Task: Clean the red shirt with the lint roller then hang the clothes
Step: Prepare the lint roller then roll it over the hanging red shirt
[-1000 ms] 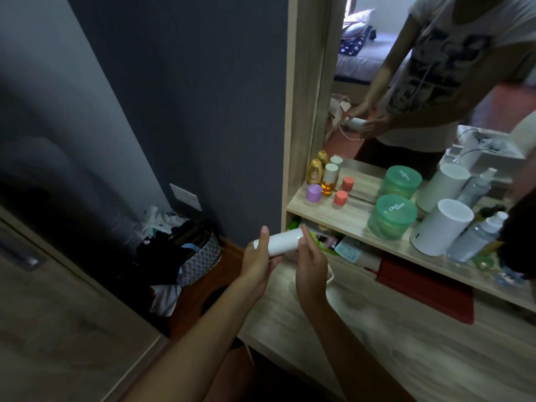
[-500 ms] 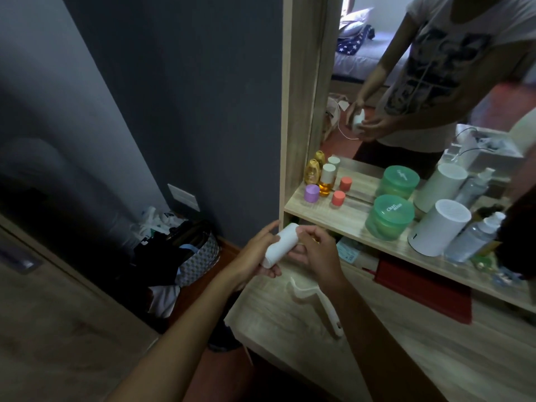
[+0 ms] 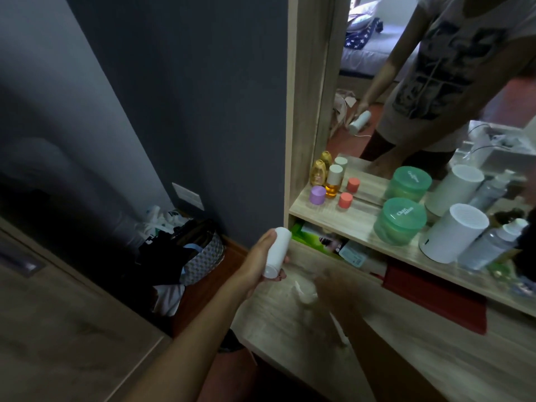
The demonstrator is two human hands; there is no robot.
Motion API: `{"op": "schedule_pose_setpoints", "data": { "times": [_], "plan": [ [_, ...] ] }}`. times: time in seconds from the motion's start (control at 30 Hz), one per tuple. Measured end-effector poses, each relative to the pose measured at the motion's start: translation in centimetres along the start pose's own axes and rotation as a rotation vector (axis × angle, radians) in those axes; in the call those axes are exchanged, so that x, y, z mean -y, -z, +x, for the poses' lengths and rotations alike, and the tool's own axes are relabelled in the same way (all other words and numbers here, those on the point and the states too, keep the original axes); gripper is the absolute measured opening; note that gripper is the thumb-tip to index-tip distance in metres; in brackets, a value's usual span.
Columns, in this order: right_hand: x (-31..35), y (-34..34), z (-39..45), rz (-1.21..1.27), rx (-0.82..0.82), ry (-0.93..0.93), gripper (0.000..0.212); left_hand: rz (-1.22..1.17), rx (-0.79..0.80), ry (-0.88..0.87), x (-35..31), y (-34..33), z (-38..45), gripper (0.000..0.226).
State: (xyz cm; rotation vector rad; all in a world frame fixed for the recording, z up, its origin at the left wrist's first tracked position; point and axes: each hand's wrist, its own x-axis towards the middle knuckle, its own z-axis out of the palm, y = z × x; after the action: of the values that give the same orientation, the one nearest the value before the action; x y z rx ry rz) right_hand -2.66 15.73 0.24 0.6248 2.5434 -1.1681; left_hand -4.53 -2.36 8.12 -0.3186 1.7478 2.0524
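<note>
My left hand [image 3: 259, 264] grips a white lint roller roll [image 3: 278, 250], tilted with its top end toward the shelf, above the left edge of the wooden desk [image 3: 284, 340]. My right hand [image 3: 336, 288] is a motion blur low over the desk, just right of the roll and apart from it. Beside its fingers lies a pale white piece [image 3: 305, 294] with a thin handle trailing toward me; whether the fingers hold it is hidden by blur. No red shirt shows in this view.
A shelf [image 3: 356, 227] above the desk carries small bottles [image 3: 333, 181], a green jar [image 3: 400, 220] and a white cylinder [image 3: 455, 232] against a mirror. A red flat item [image 3: 435, 291] lies under the shelf. A basket of clothes [image 3: 200, 256] stands on the floor left.
My right hand has let go of the roll and dropped to the desk surface. My left hand now holds the roll alone, turned more upright.
</note>
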Motion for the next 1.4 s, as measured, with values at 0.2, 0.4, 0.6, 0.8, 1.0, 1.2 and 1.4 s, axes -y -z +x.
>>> {"op": "schedule_pose_setpoints", "data": {
  "times": [0.2, 0.4, 0.6, 0.8, 1.0, 1.2, 1.4],
  "plan": [
    [-3.5, -3.0, 2.0, -0.162, 0.014, 0.002, 0.032, -0.021, -0.034, -0.004, 0.5, 0.2, 0.6, 0.046],
    [1.3, -0.3, -1.9, 0.168, -0.145, 0.288, 0.057, -0.210, -0.130, 0.037, -0.3, 0.6, 0.8, 0.043],
    [6.2, 2.1, -6.5, -0.016, -0.302, 0.605, 0.063, -0.264, -0.057, 0.036, -0.2, -0.9, 0.4, 0.048],
    [7.6, 3.2, -7.4, -0.188, -0.397, 0.570, 0.070, -0.324, 0.056, 0.013, -1.5, -2.8, -0.6, 0.058],
    [8.4, 4.0, -7.6, -0.256, -0.355, 0.557, 0.076, -0.402, 0.046, 0.042, -1.7, -2.5, -1.5, 0.070],
    [9.0, 4.1, -8.8, -0.234, -0.441, 0.518, 0.075, -0.393, 0.096, 0.038, -1.9, -2.8, -2.6, 0.071],
    [9.2, 5.5, -10.1, -0.238, -0.485, 0.510, 0.075, -0.414, 0.137, 0.012, -2.3, -3.9, -3.5, 0.071]
  ]
}}
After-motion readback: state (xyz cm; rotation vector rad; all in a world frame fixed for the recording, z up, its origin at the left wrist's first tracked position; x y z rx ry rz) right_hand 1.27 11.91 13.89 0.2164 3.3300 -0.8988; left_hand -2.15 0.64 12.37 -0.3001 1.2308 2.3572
